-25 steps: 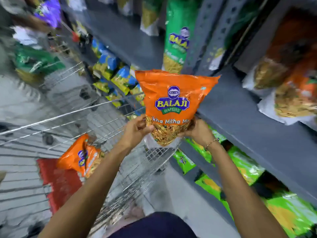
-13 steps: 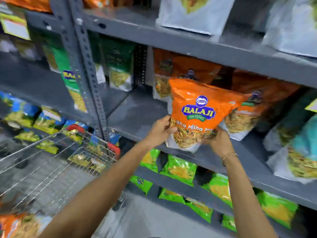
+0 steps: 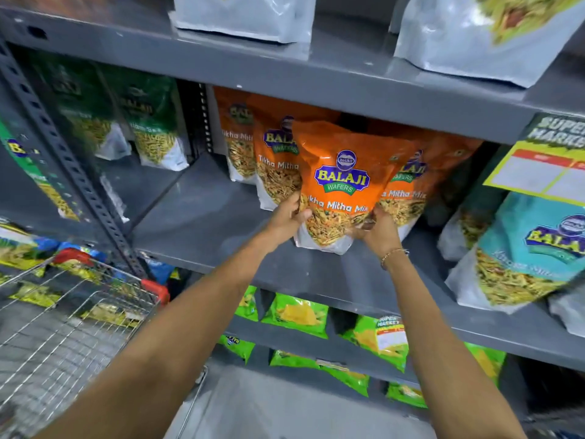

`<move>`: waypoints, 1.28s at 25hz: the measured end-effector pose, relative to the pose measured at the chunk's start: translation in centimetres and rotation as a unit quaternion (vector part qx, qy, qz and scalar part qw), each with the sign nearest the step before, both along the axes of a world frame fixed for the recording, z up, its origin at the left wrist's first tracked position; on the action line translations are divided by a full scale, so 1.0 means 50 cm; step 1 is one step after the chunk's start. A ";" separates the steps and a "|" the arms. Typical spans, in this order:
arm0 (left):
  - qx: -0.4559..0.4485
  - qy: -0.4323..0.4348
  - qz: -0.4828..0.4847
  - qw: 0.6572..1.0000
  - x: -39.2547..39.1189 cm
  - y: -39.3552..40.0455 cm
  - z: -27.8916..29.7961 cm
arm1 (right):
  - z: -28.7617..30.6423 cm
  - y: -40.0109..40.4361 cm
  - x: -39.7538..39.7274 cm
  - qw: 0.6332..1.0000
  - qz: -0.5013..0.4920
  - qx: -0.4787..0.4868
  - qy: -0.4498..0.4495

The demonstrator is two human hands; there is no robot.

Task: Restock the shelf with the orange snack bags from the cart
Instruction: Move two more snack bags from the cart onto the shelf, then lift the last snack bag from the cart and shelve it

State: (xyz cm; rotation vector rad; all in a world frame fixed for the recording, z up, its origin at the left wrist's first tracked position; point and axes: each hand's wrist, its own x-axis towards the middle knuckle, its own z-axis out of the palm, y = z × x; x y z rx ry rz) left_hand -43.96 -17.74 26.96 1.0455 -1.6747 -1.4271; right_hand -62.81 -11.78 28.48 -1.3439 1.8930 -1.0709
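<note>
Both hands hold one orange snack bag (image 3: 342, 182) upright over the grey middle shelf (image 3: 202, 223). My left hand (image 3: 286, 218) grips its lower left edge and my right hand (image 3: 378, 229) grips its lower right corner. The bag's white bottom is at or just above the shelf surface, in front of a row of matching orange bags (image 3: 272, 160) that stand further back; another orange bag (image 3: 408, 191) is partly hidden behind it. The wire cart (image 3: 72, 315) is at lower left, and no orange bags show in the part of it in view.
A teal snack bag (image 3: 531, 248) leans at the right of the same shelf, under a hanging supermarket sign (image 3: 550, 160). Green-labelled bags (image 3: 152, 128) stand in the left bay beyond a perforated upright (image 3: 63, 153). Silver bags (image 3: 243, 14) sit above; lime-green bags (image 3: 297, 315) fill the lower shelves.
I have turned from the cart to the shelf. The orange bag has travelled with both hands from above the cart into the middle shelf bay and down toward the shelf surface.
</note>
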 end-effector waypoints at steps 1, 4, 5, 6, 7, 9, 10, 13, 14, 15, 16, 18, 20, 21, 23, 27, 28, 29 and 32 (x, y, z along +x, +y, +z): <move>-0.006 -0.013 0.000 1.000 0.003 0.002 -0.004 | -0.003 0.007 0.005 1.000 -0.004 -0.007 0.009; -0.038 -0.031 0.036 0.998 0.027 0.023 -0.008 | -0.029 0.049 0.050 0.989 -0.113 -0.088 0.048; -0.043 -0.035 0.063 0.996 0.046 0.035 -0.010 | -0.044 0.062 0.081 0.980 -0.144 -0.124 0.060; -0.046 -0.036 0.082 0.995 0.067 0.046 -0.012 | -0.059 0.072 0.115 0.976 -0.146 -0.150 0.067; -0.050 -0.035 0.092 0.994 0.089 0.056 -0.017 | -0.070 0.077 0.151 0.978 -0.120 -0.159 0.068; -0.051 -0.029 0.115 0.992 0.155 0.074 -0.041 | -0.081 0.072 0.239 0.990 -0.022 -0.133 0.048; -0.052 -0.025 0.135 0.989 0.202 0.087 -0.053 | -0.085 0.066 0.293 0.993 0.028 -0.111 0.036; -0.041 -0.042 0.200 0.978 0.359 0.128 -0.096 | -0.104 0.043 0.449 0.989 0.138 -0.058 0.015; -0.025 -0.047 0.232 0.971 0.434 0.151 -0.114 | -0.119 0.034 0.518 0.982 0.184 -0.038 0.014; -0.007 -0.040 0.264 0.964 0.496 0.174 -0.125 | -0.131 0.028 0.573 0.975 0.220 -0.017 0.013; 0.019 -0.021 0.310 0.950 0.571 0.204 -0.140 | -0.150 0.024 0.645 0.964 0.267 0.004 0.014; 0.067 -0.016 0.416 0.907 0.733 0.299 -0.191 | -0.198 0.034 0.811 0.925 0.373 0.056 0.042; 0.122 -0.054 0.531 0.837 0.859 0.407 -0.250 | -0.257 0.051 0.953 0.875 0.468 0.102 0.078; 0.157 -0.075 0.591 0.787 0.916 0.464 -0.288 | -0.291 0.066 1.024 0.847 0.506 0.122 0.104; 0.269 -0.110 0.639 0.713 0.992 0.551 -0.363 | -0.349 0.087 1.127 0.807 0.548 0.165 0.144; 0.483 -0.144 0.516 0.693 1.064 0.630 -0.468 | -0.478 0.110 1.281 0.730 0.601 0.262 0.194; 0.473 -0.117 0.514 0.706 1.070 0.636 -0.485 | -0.516 0.109 1.303 0.712 0.610 0.276 0.213; 0.465 -0.085 0.517 0.714 1.075 0.638 -0.498 | -0.546 0.114 1.321 0.695 0.613 0.296 0.230; 0.494 0.006 0.537 0.684 1.079 0.643 -0.562 | -0.608 0.141 1.347 0.681 0.585 0.355 0.261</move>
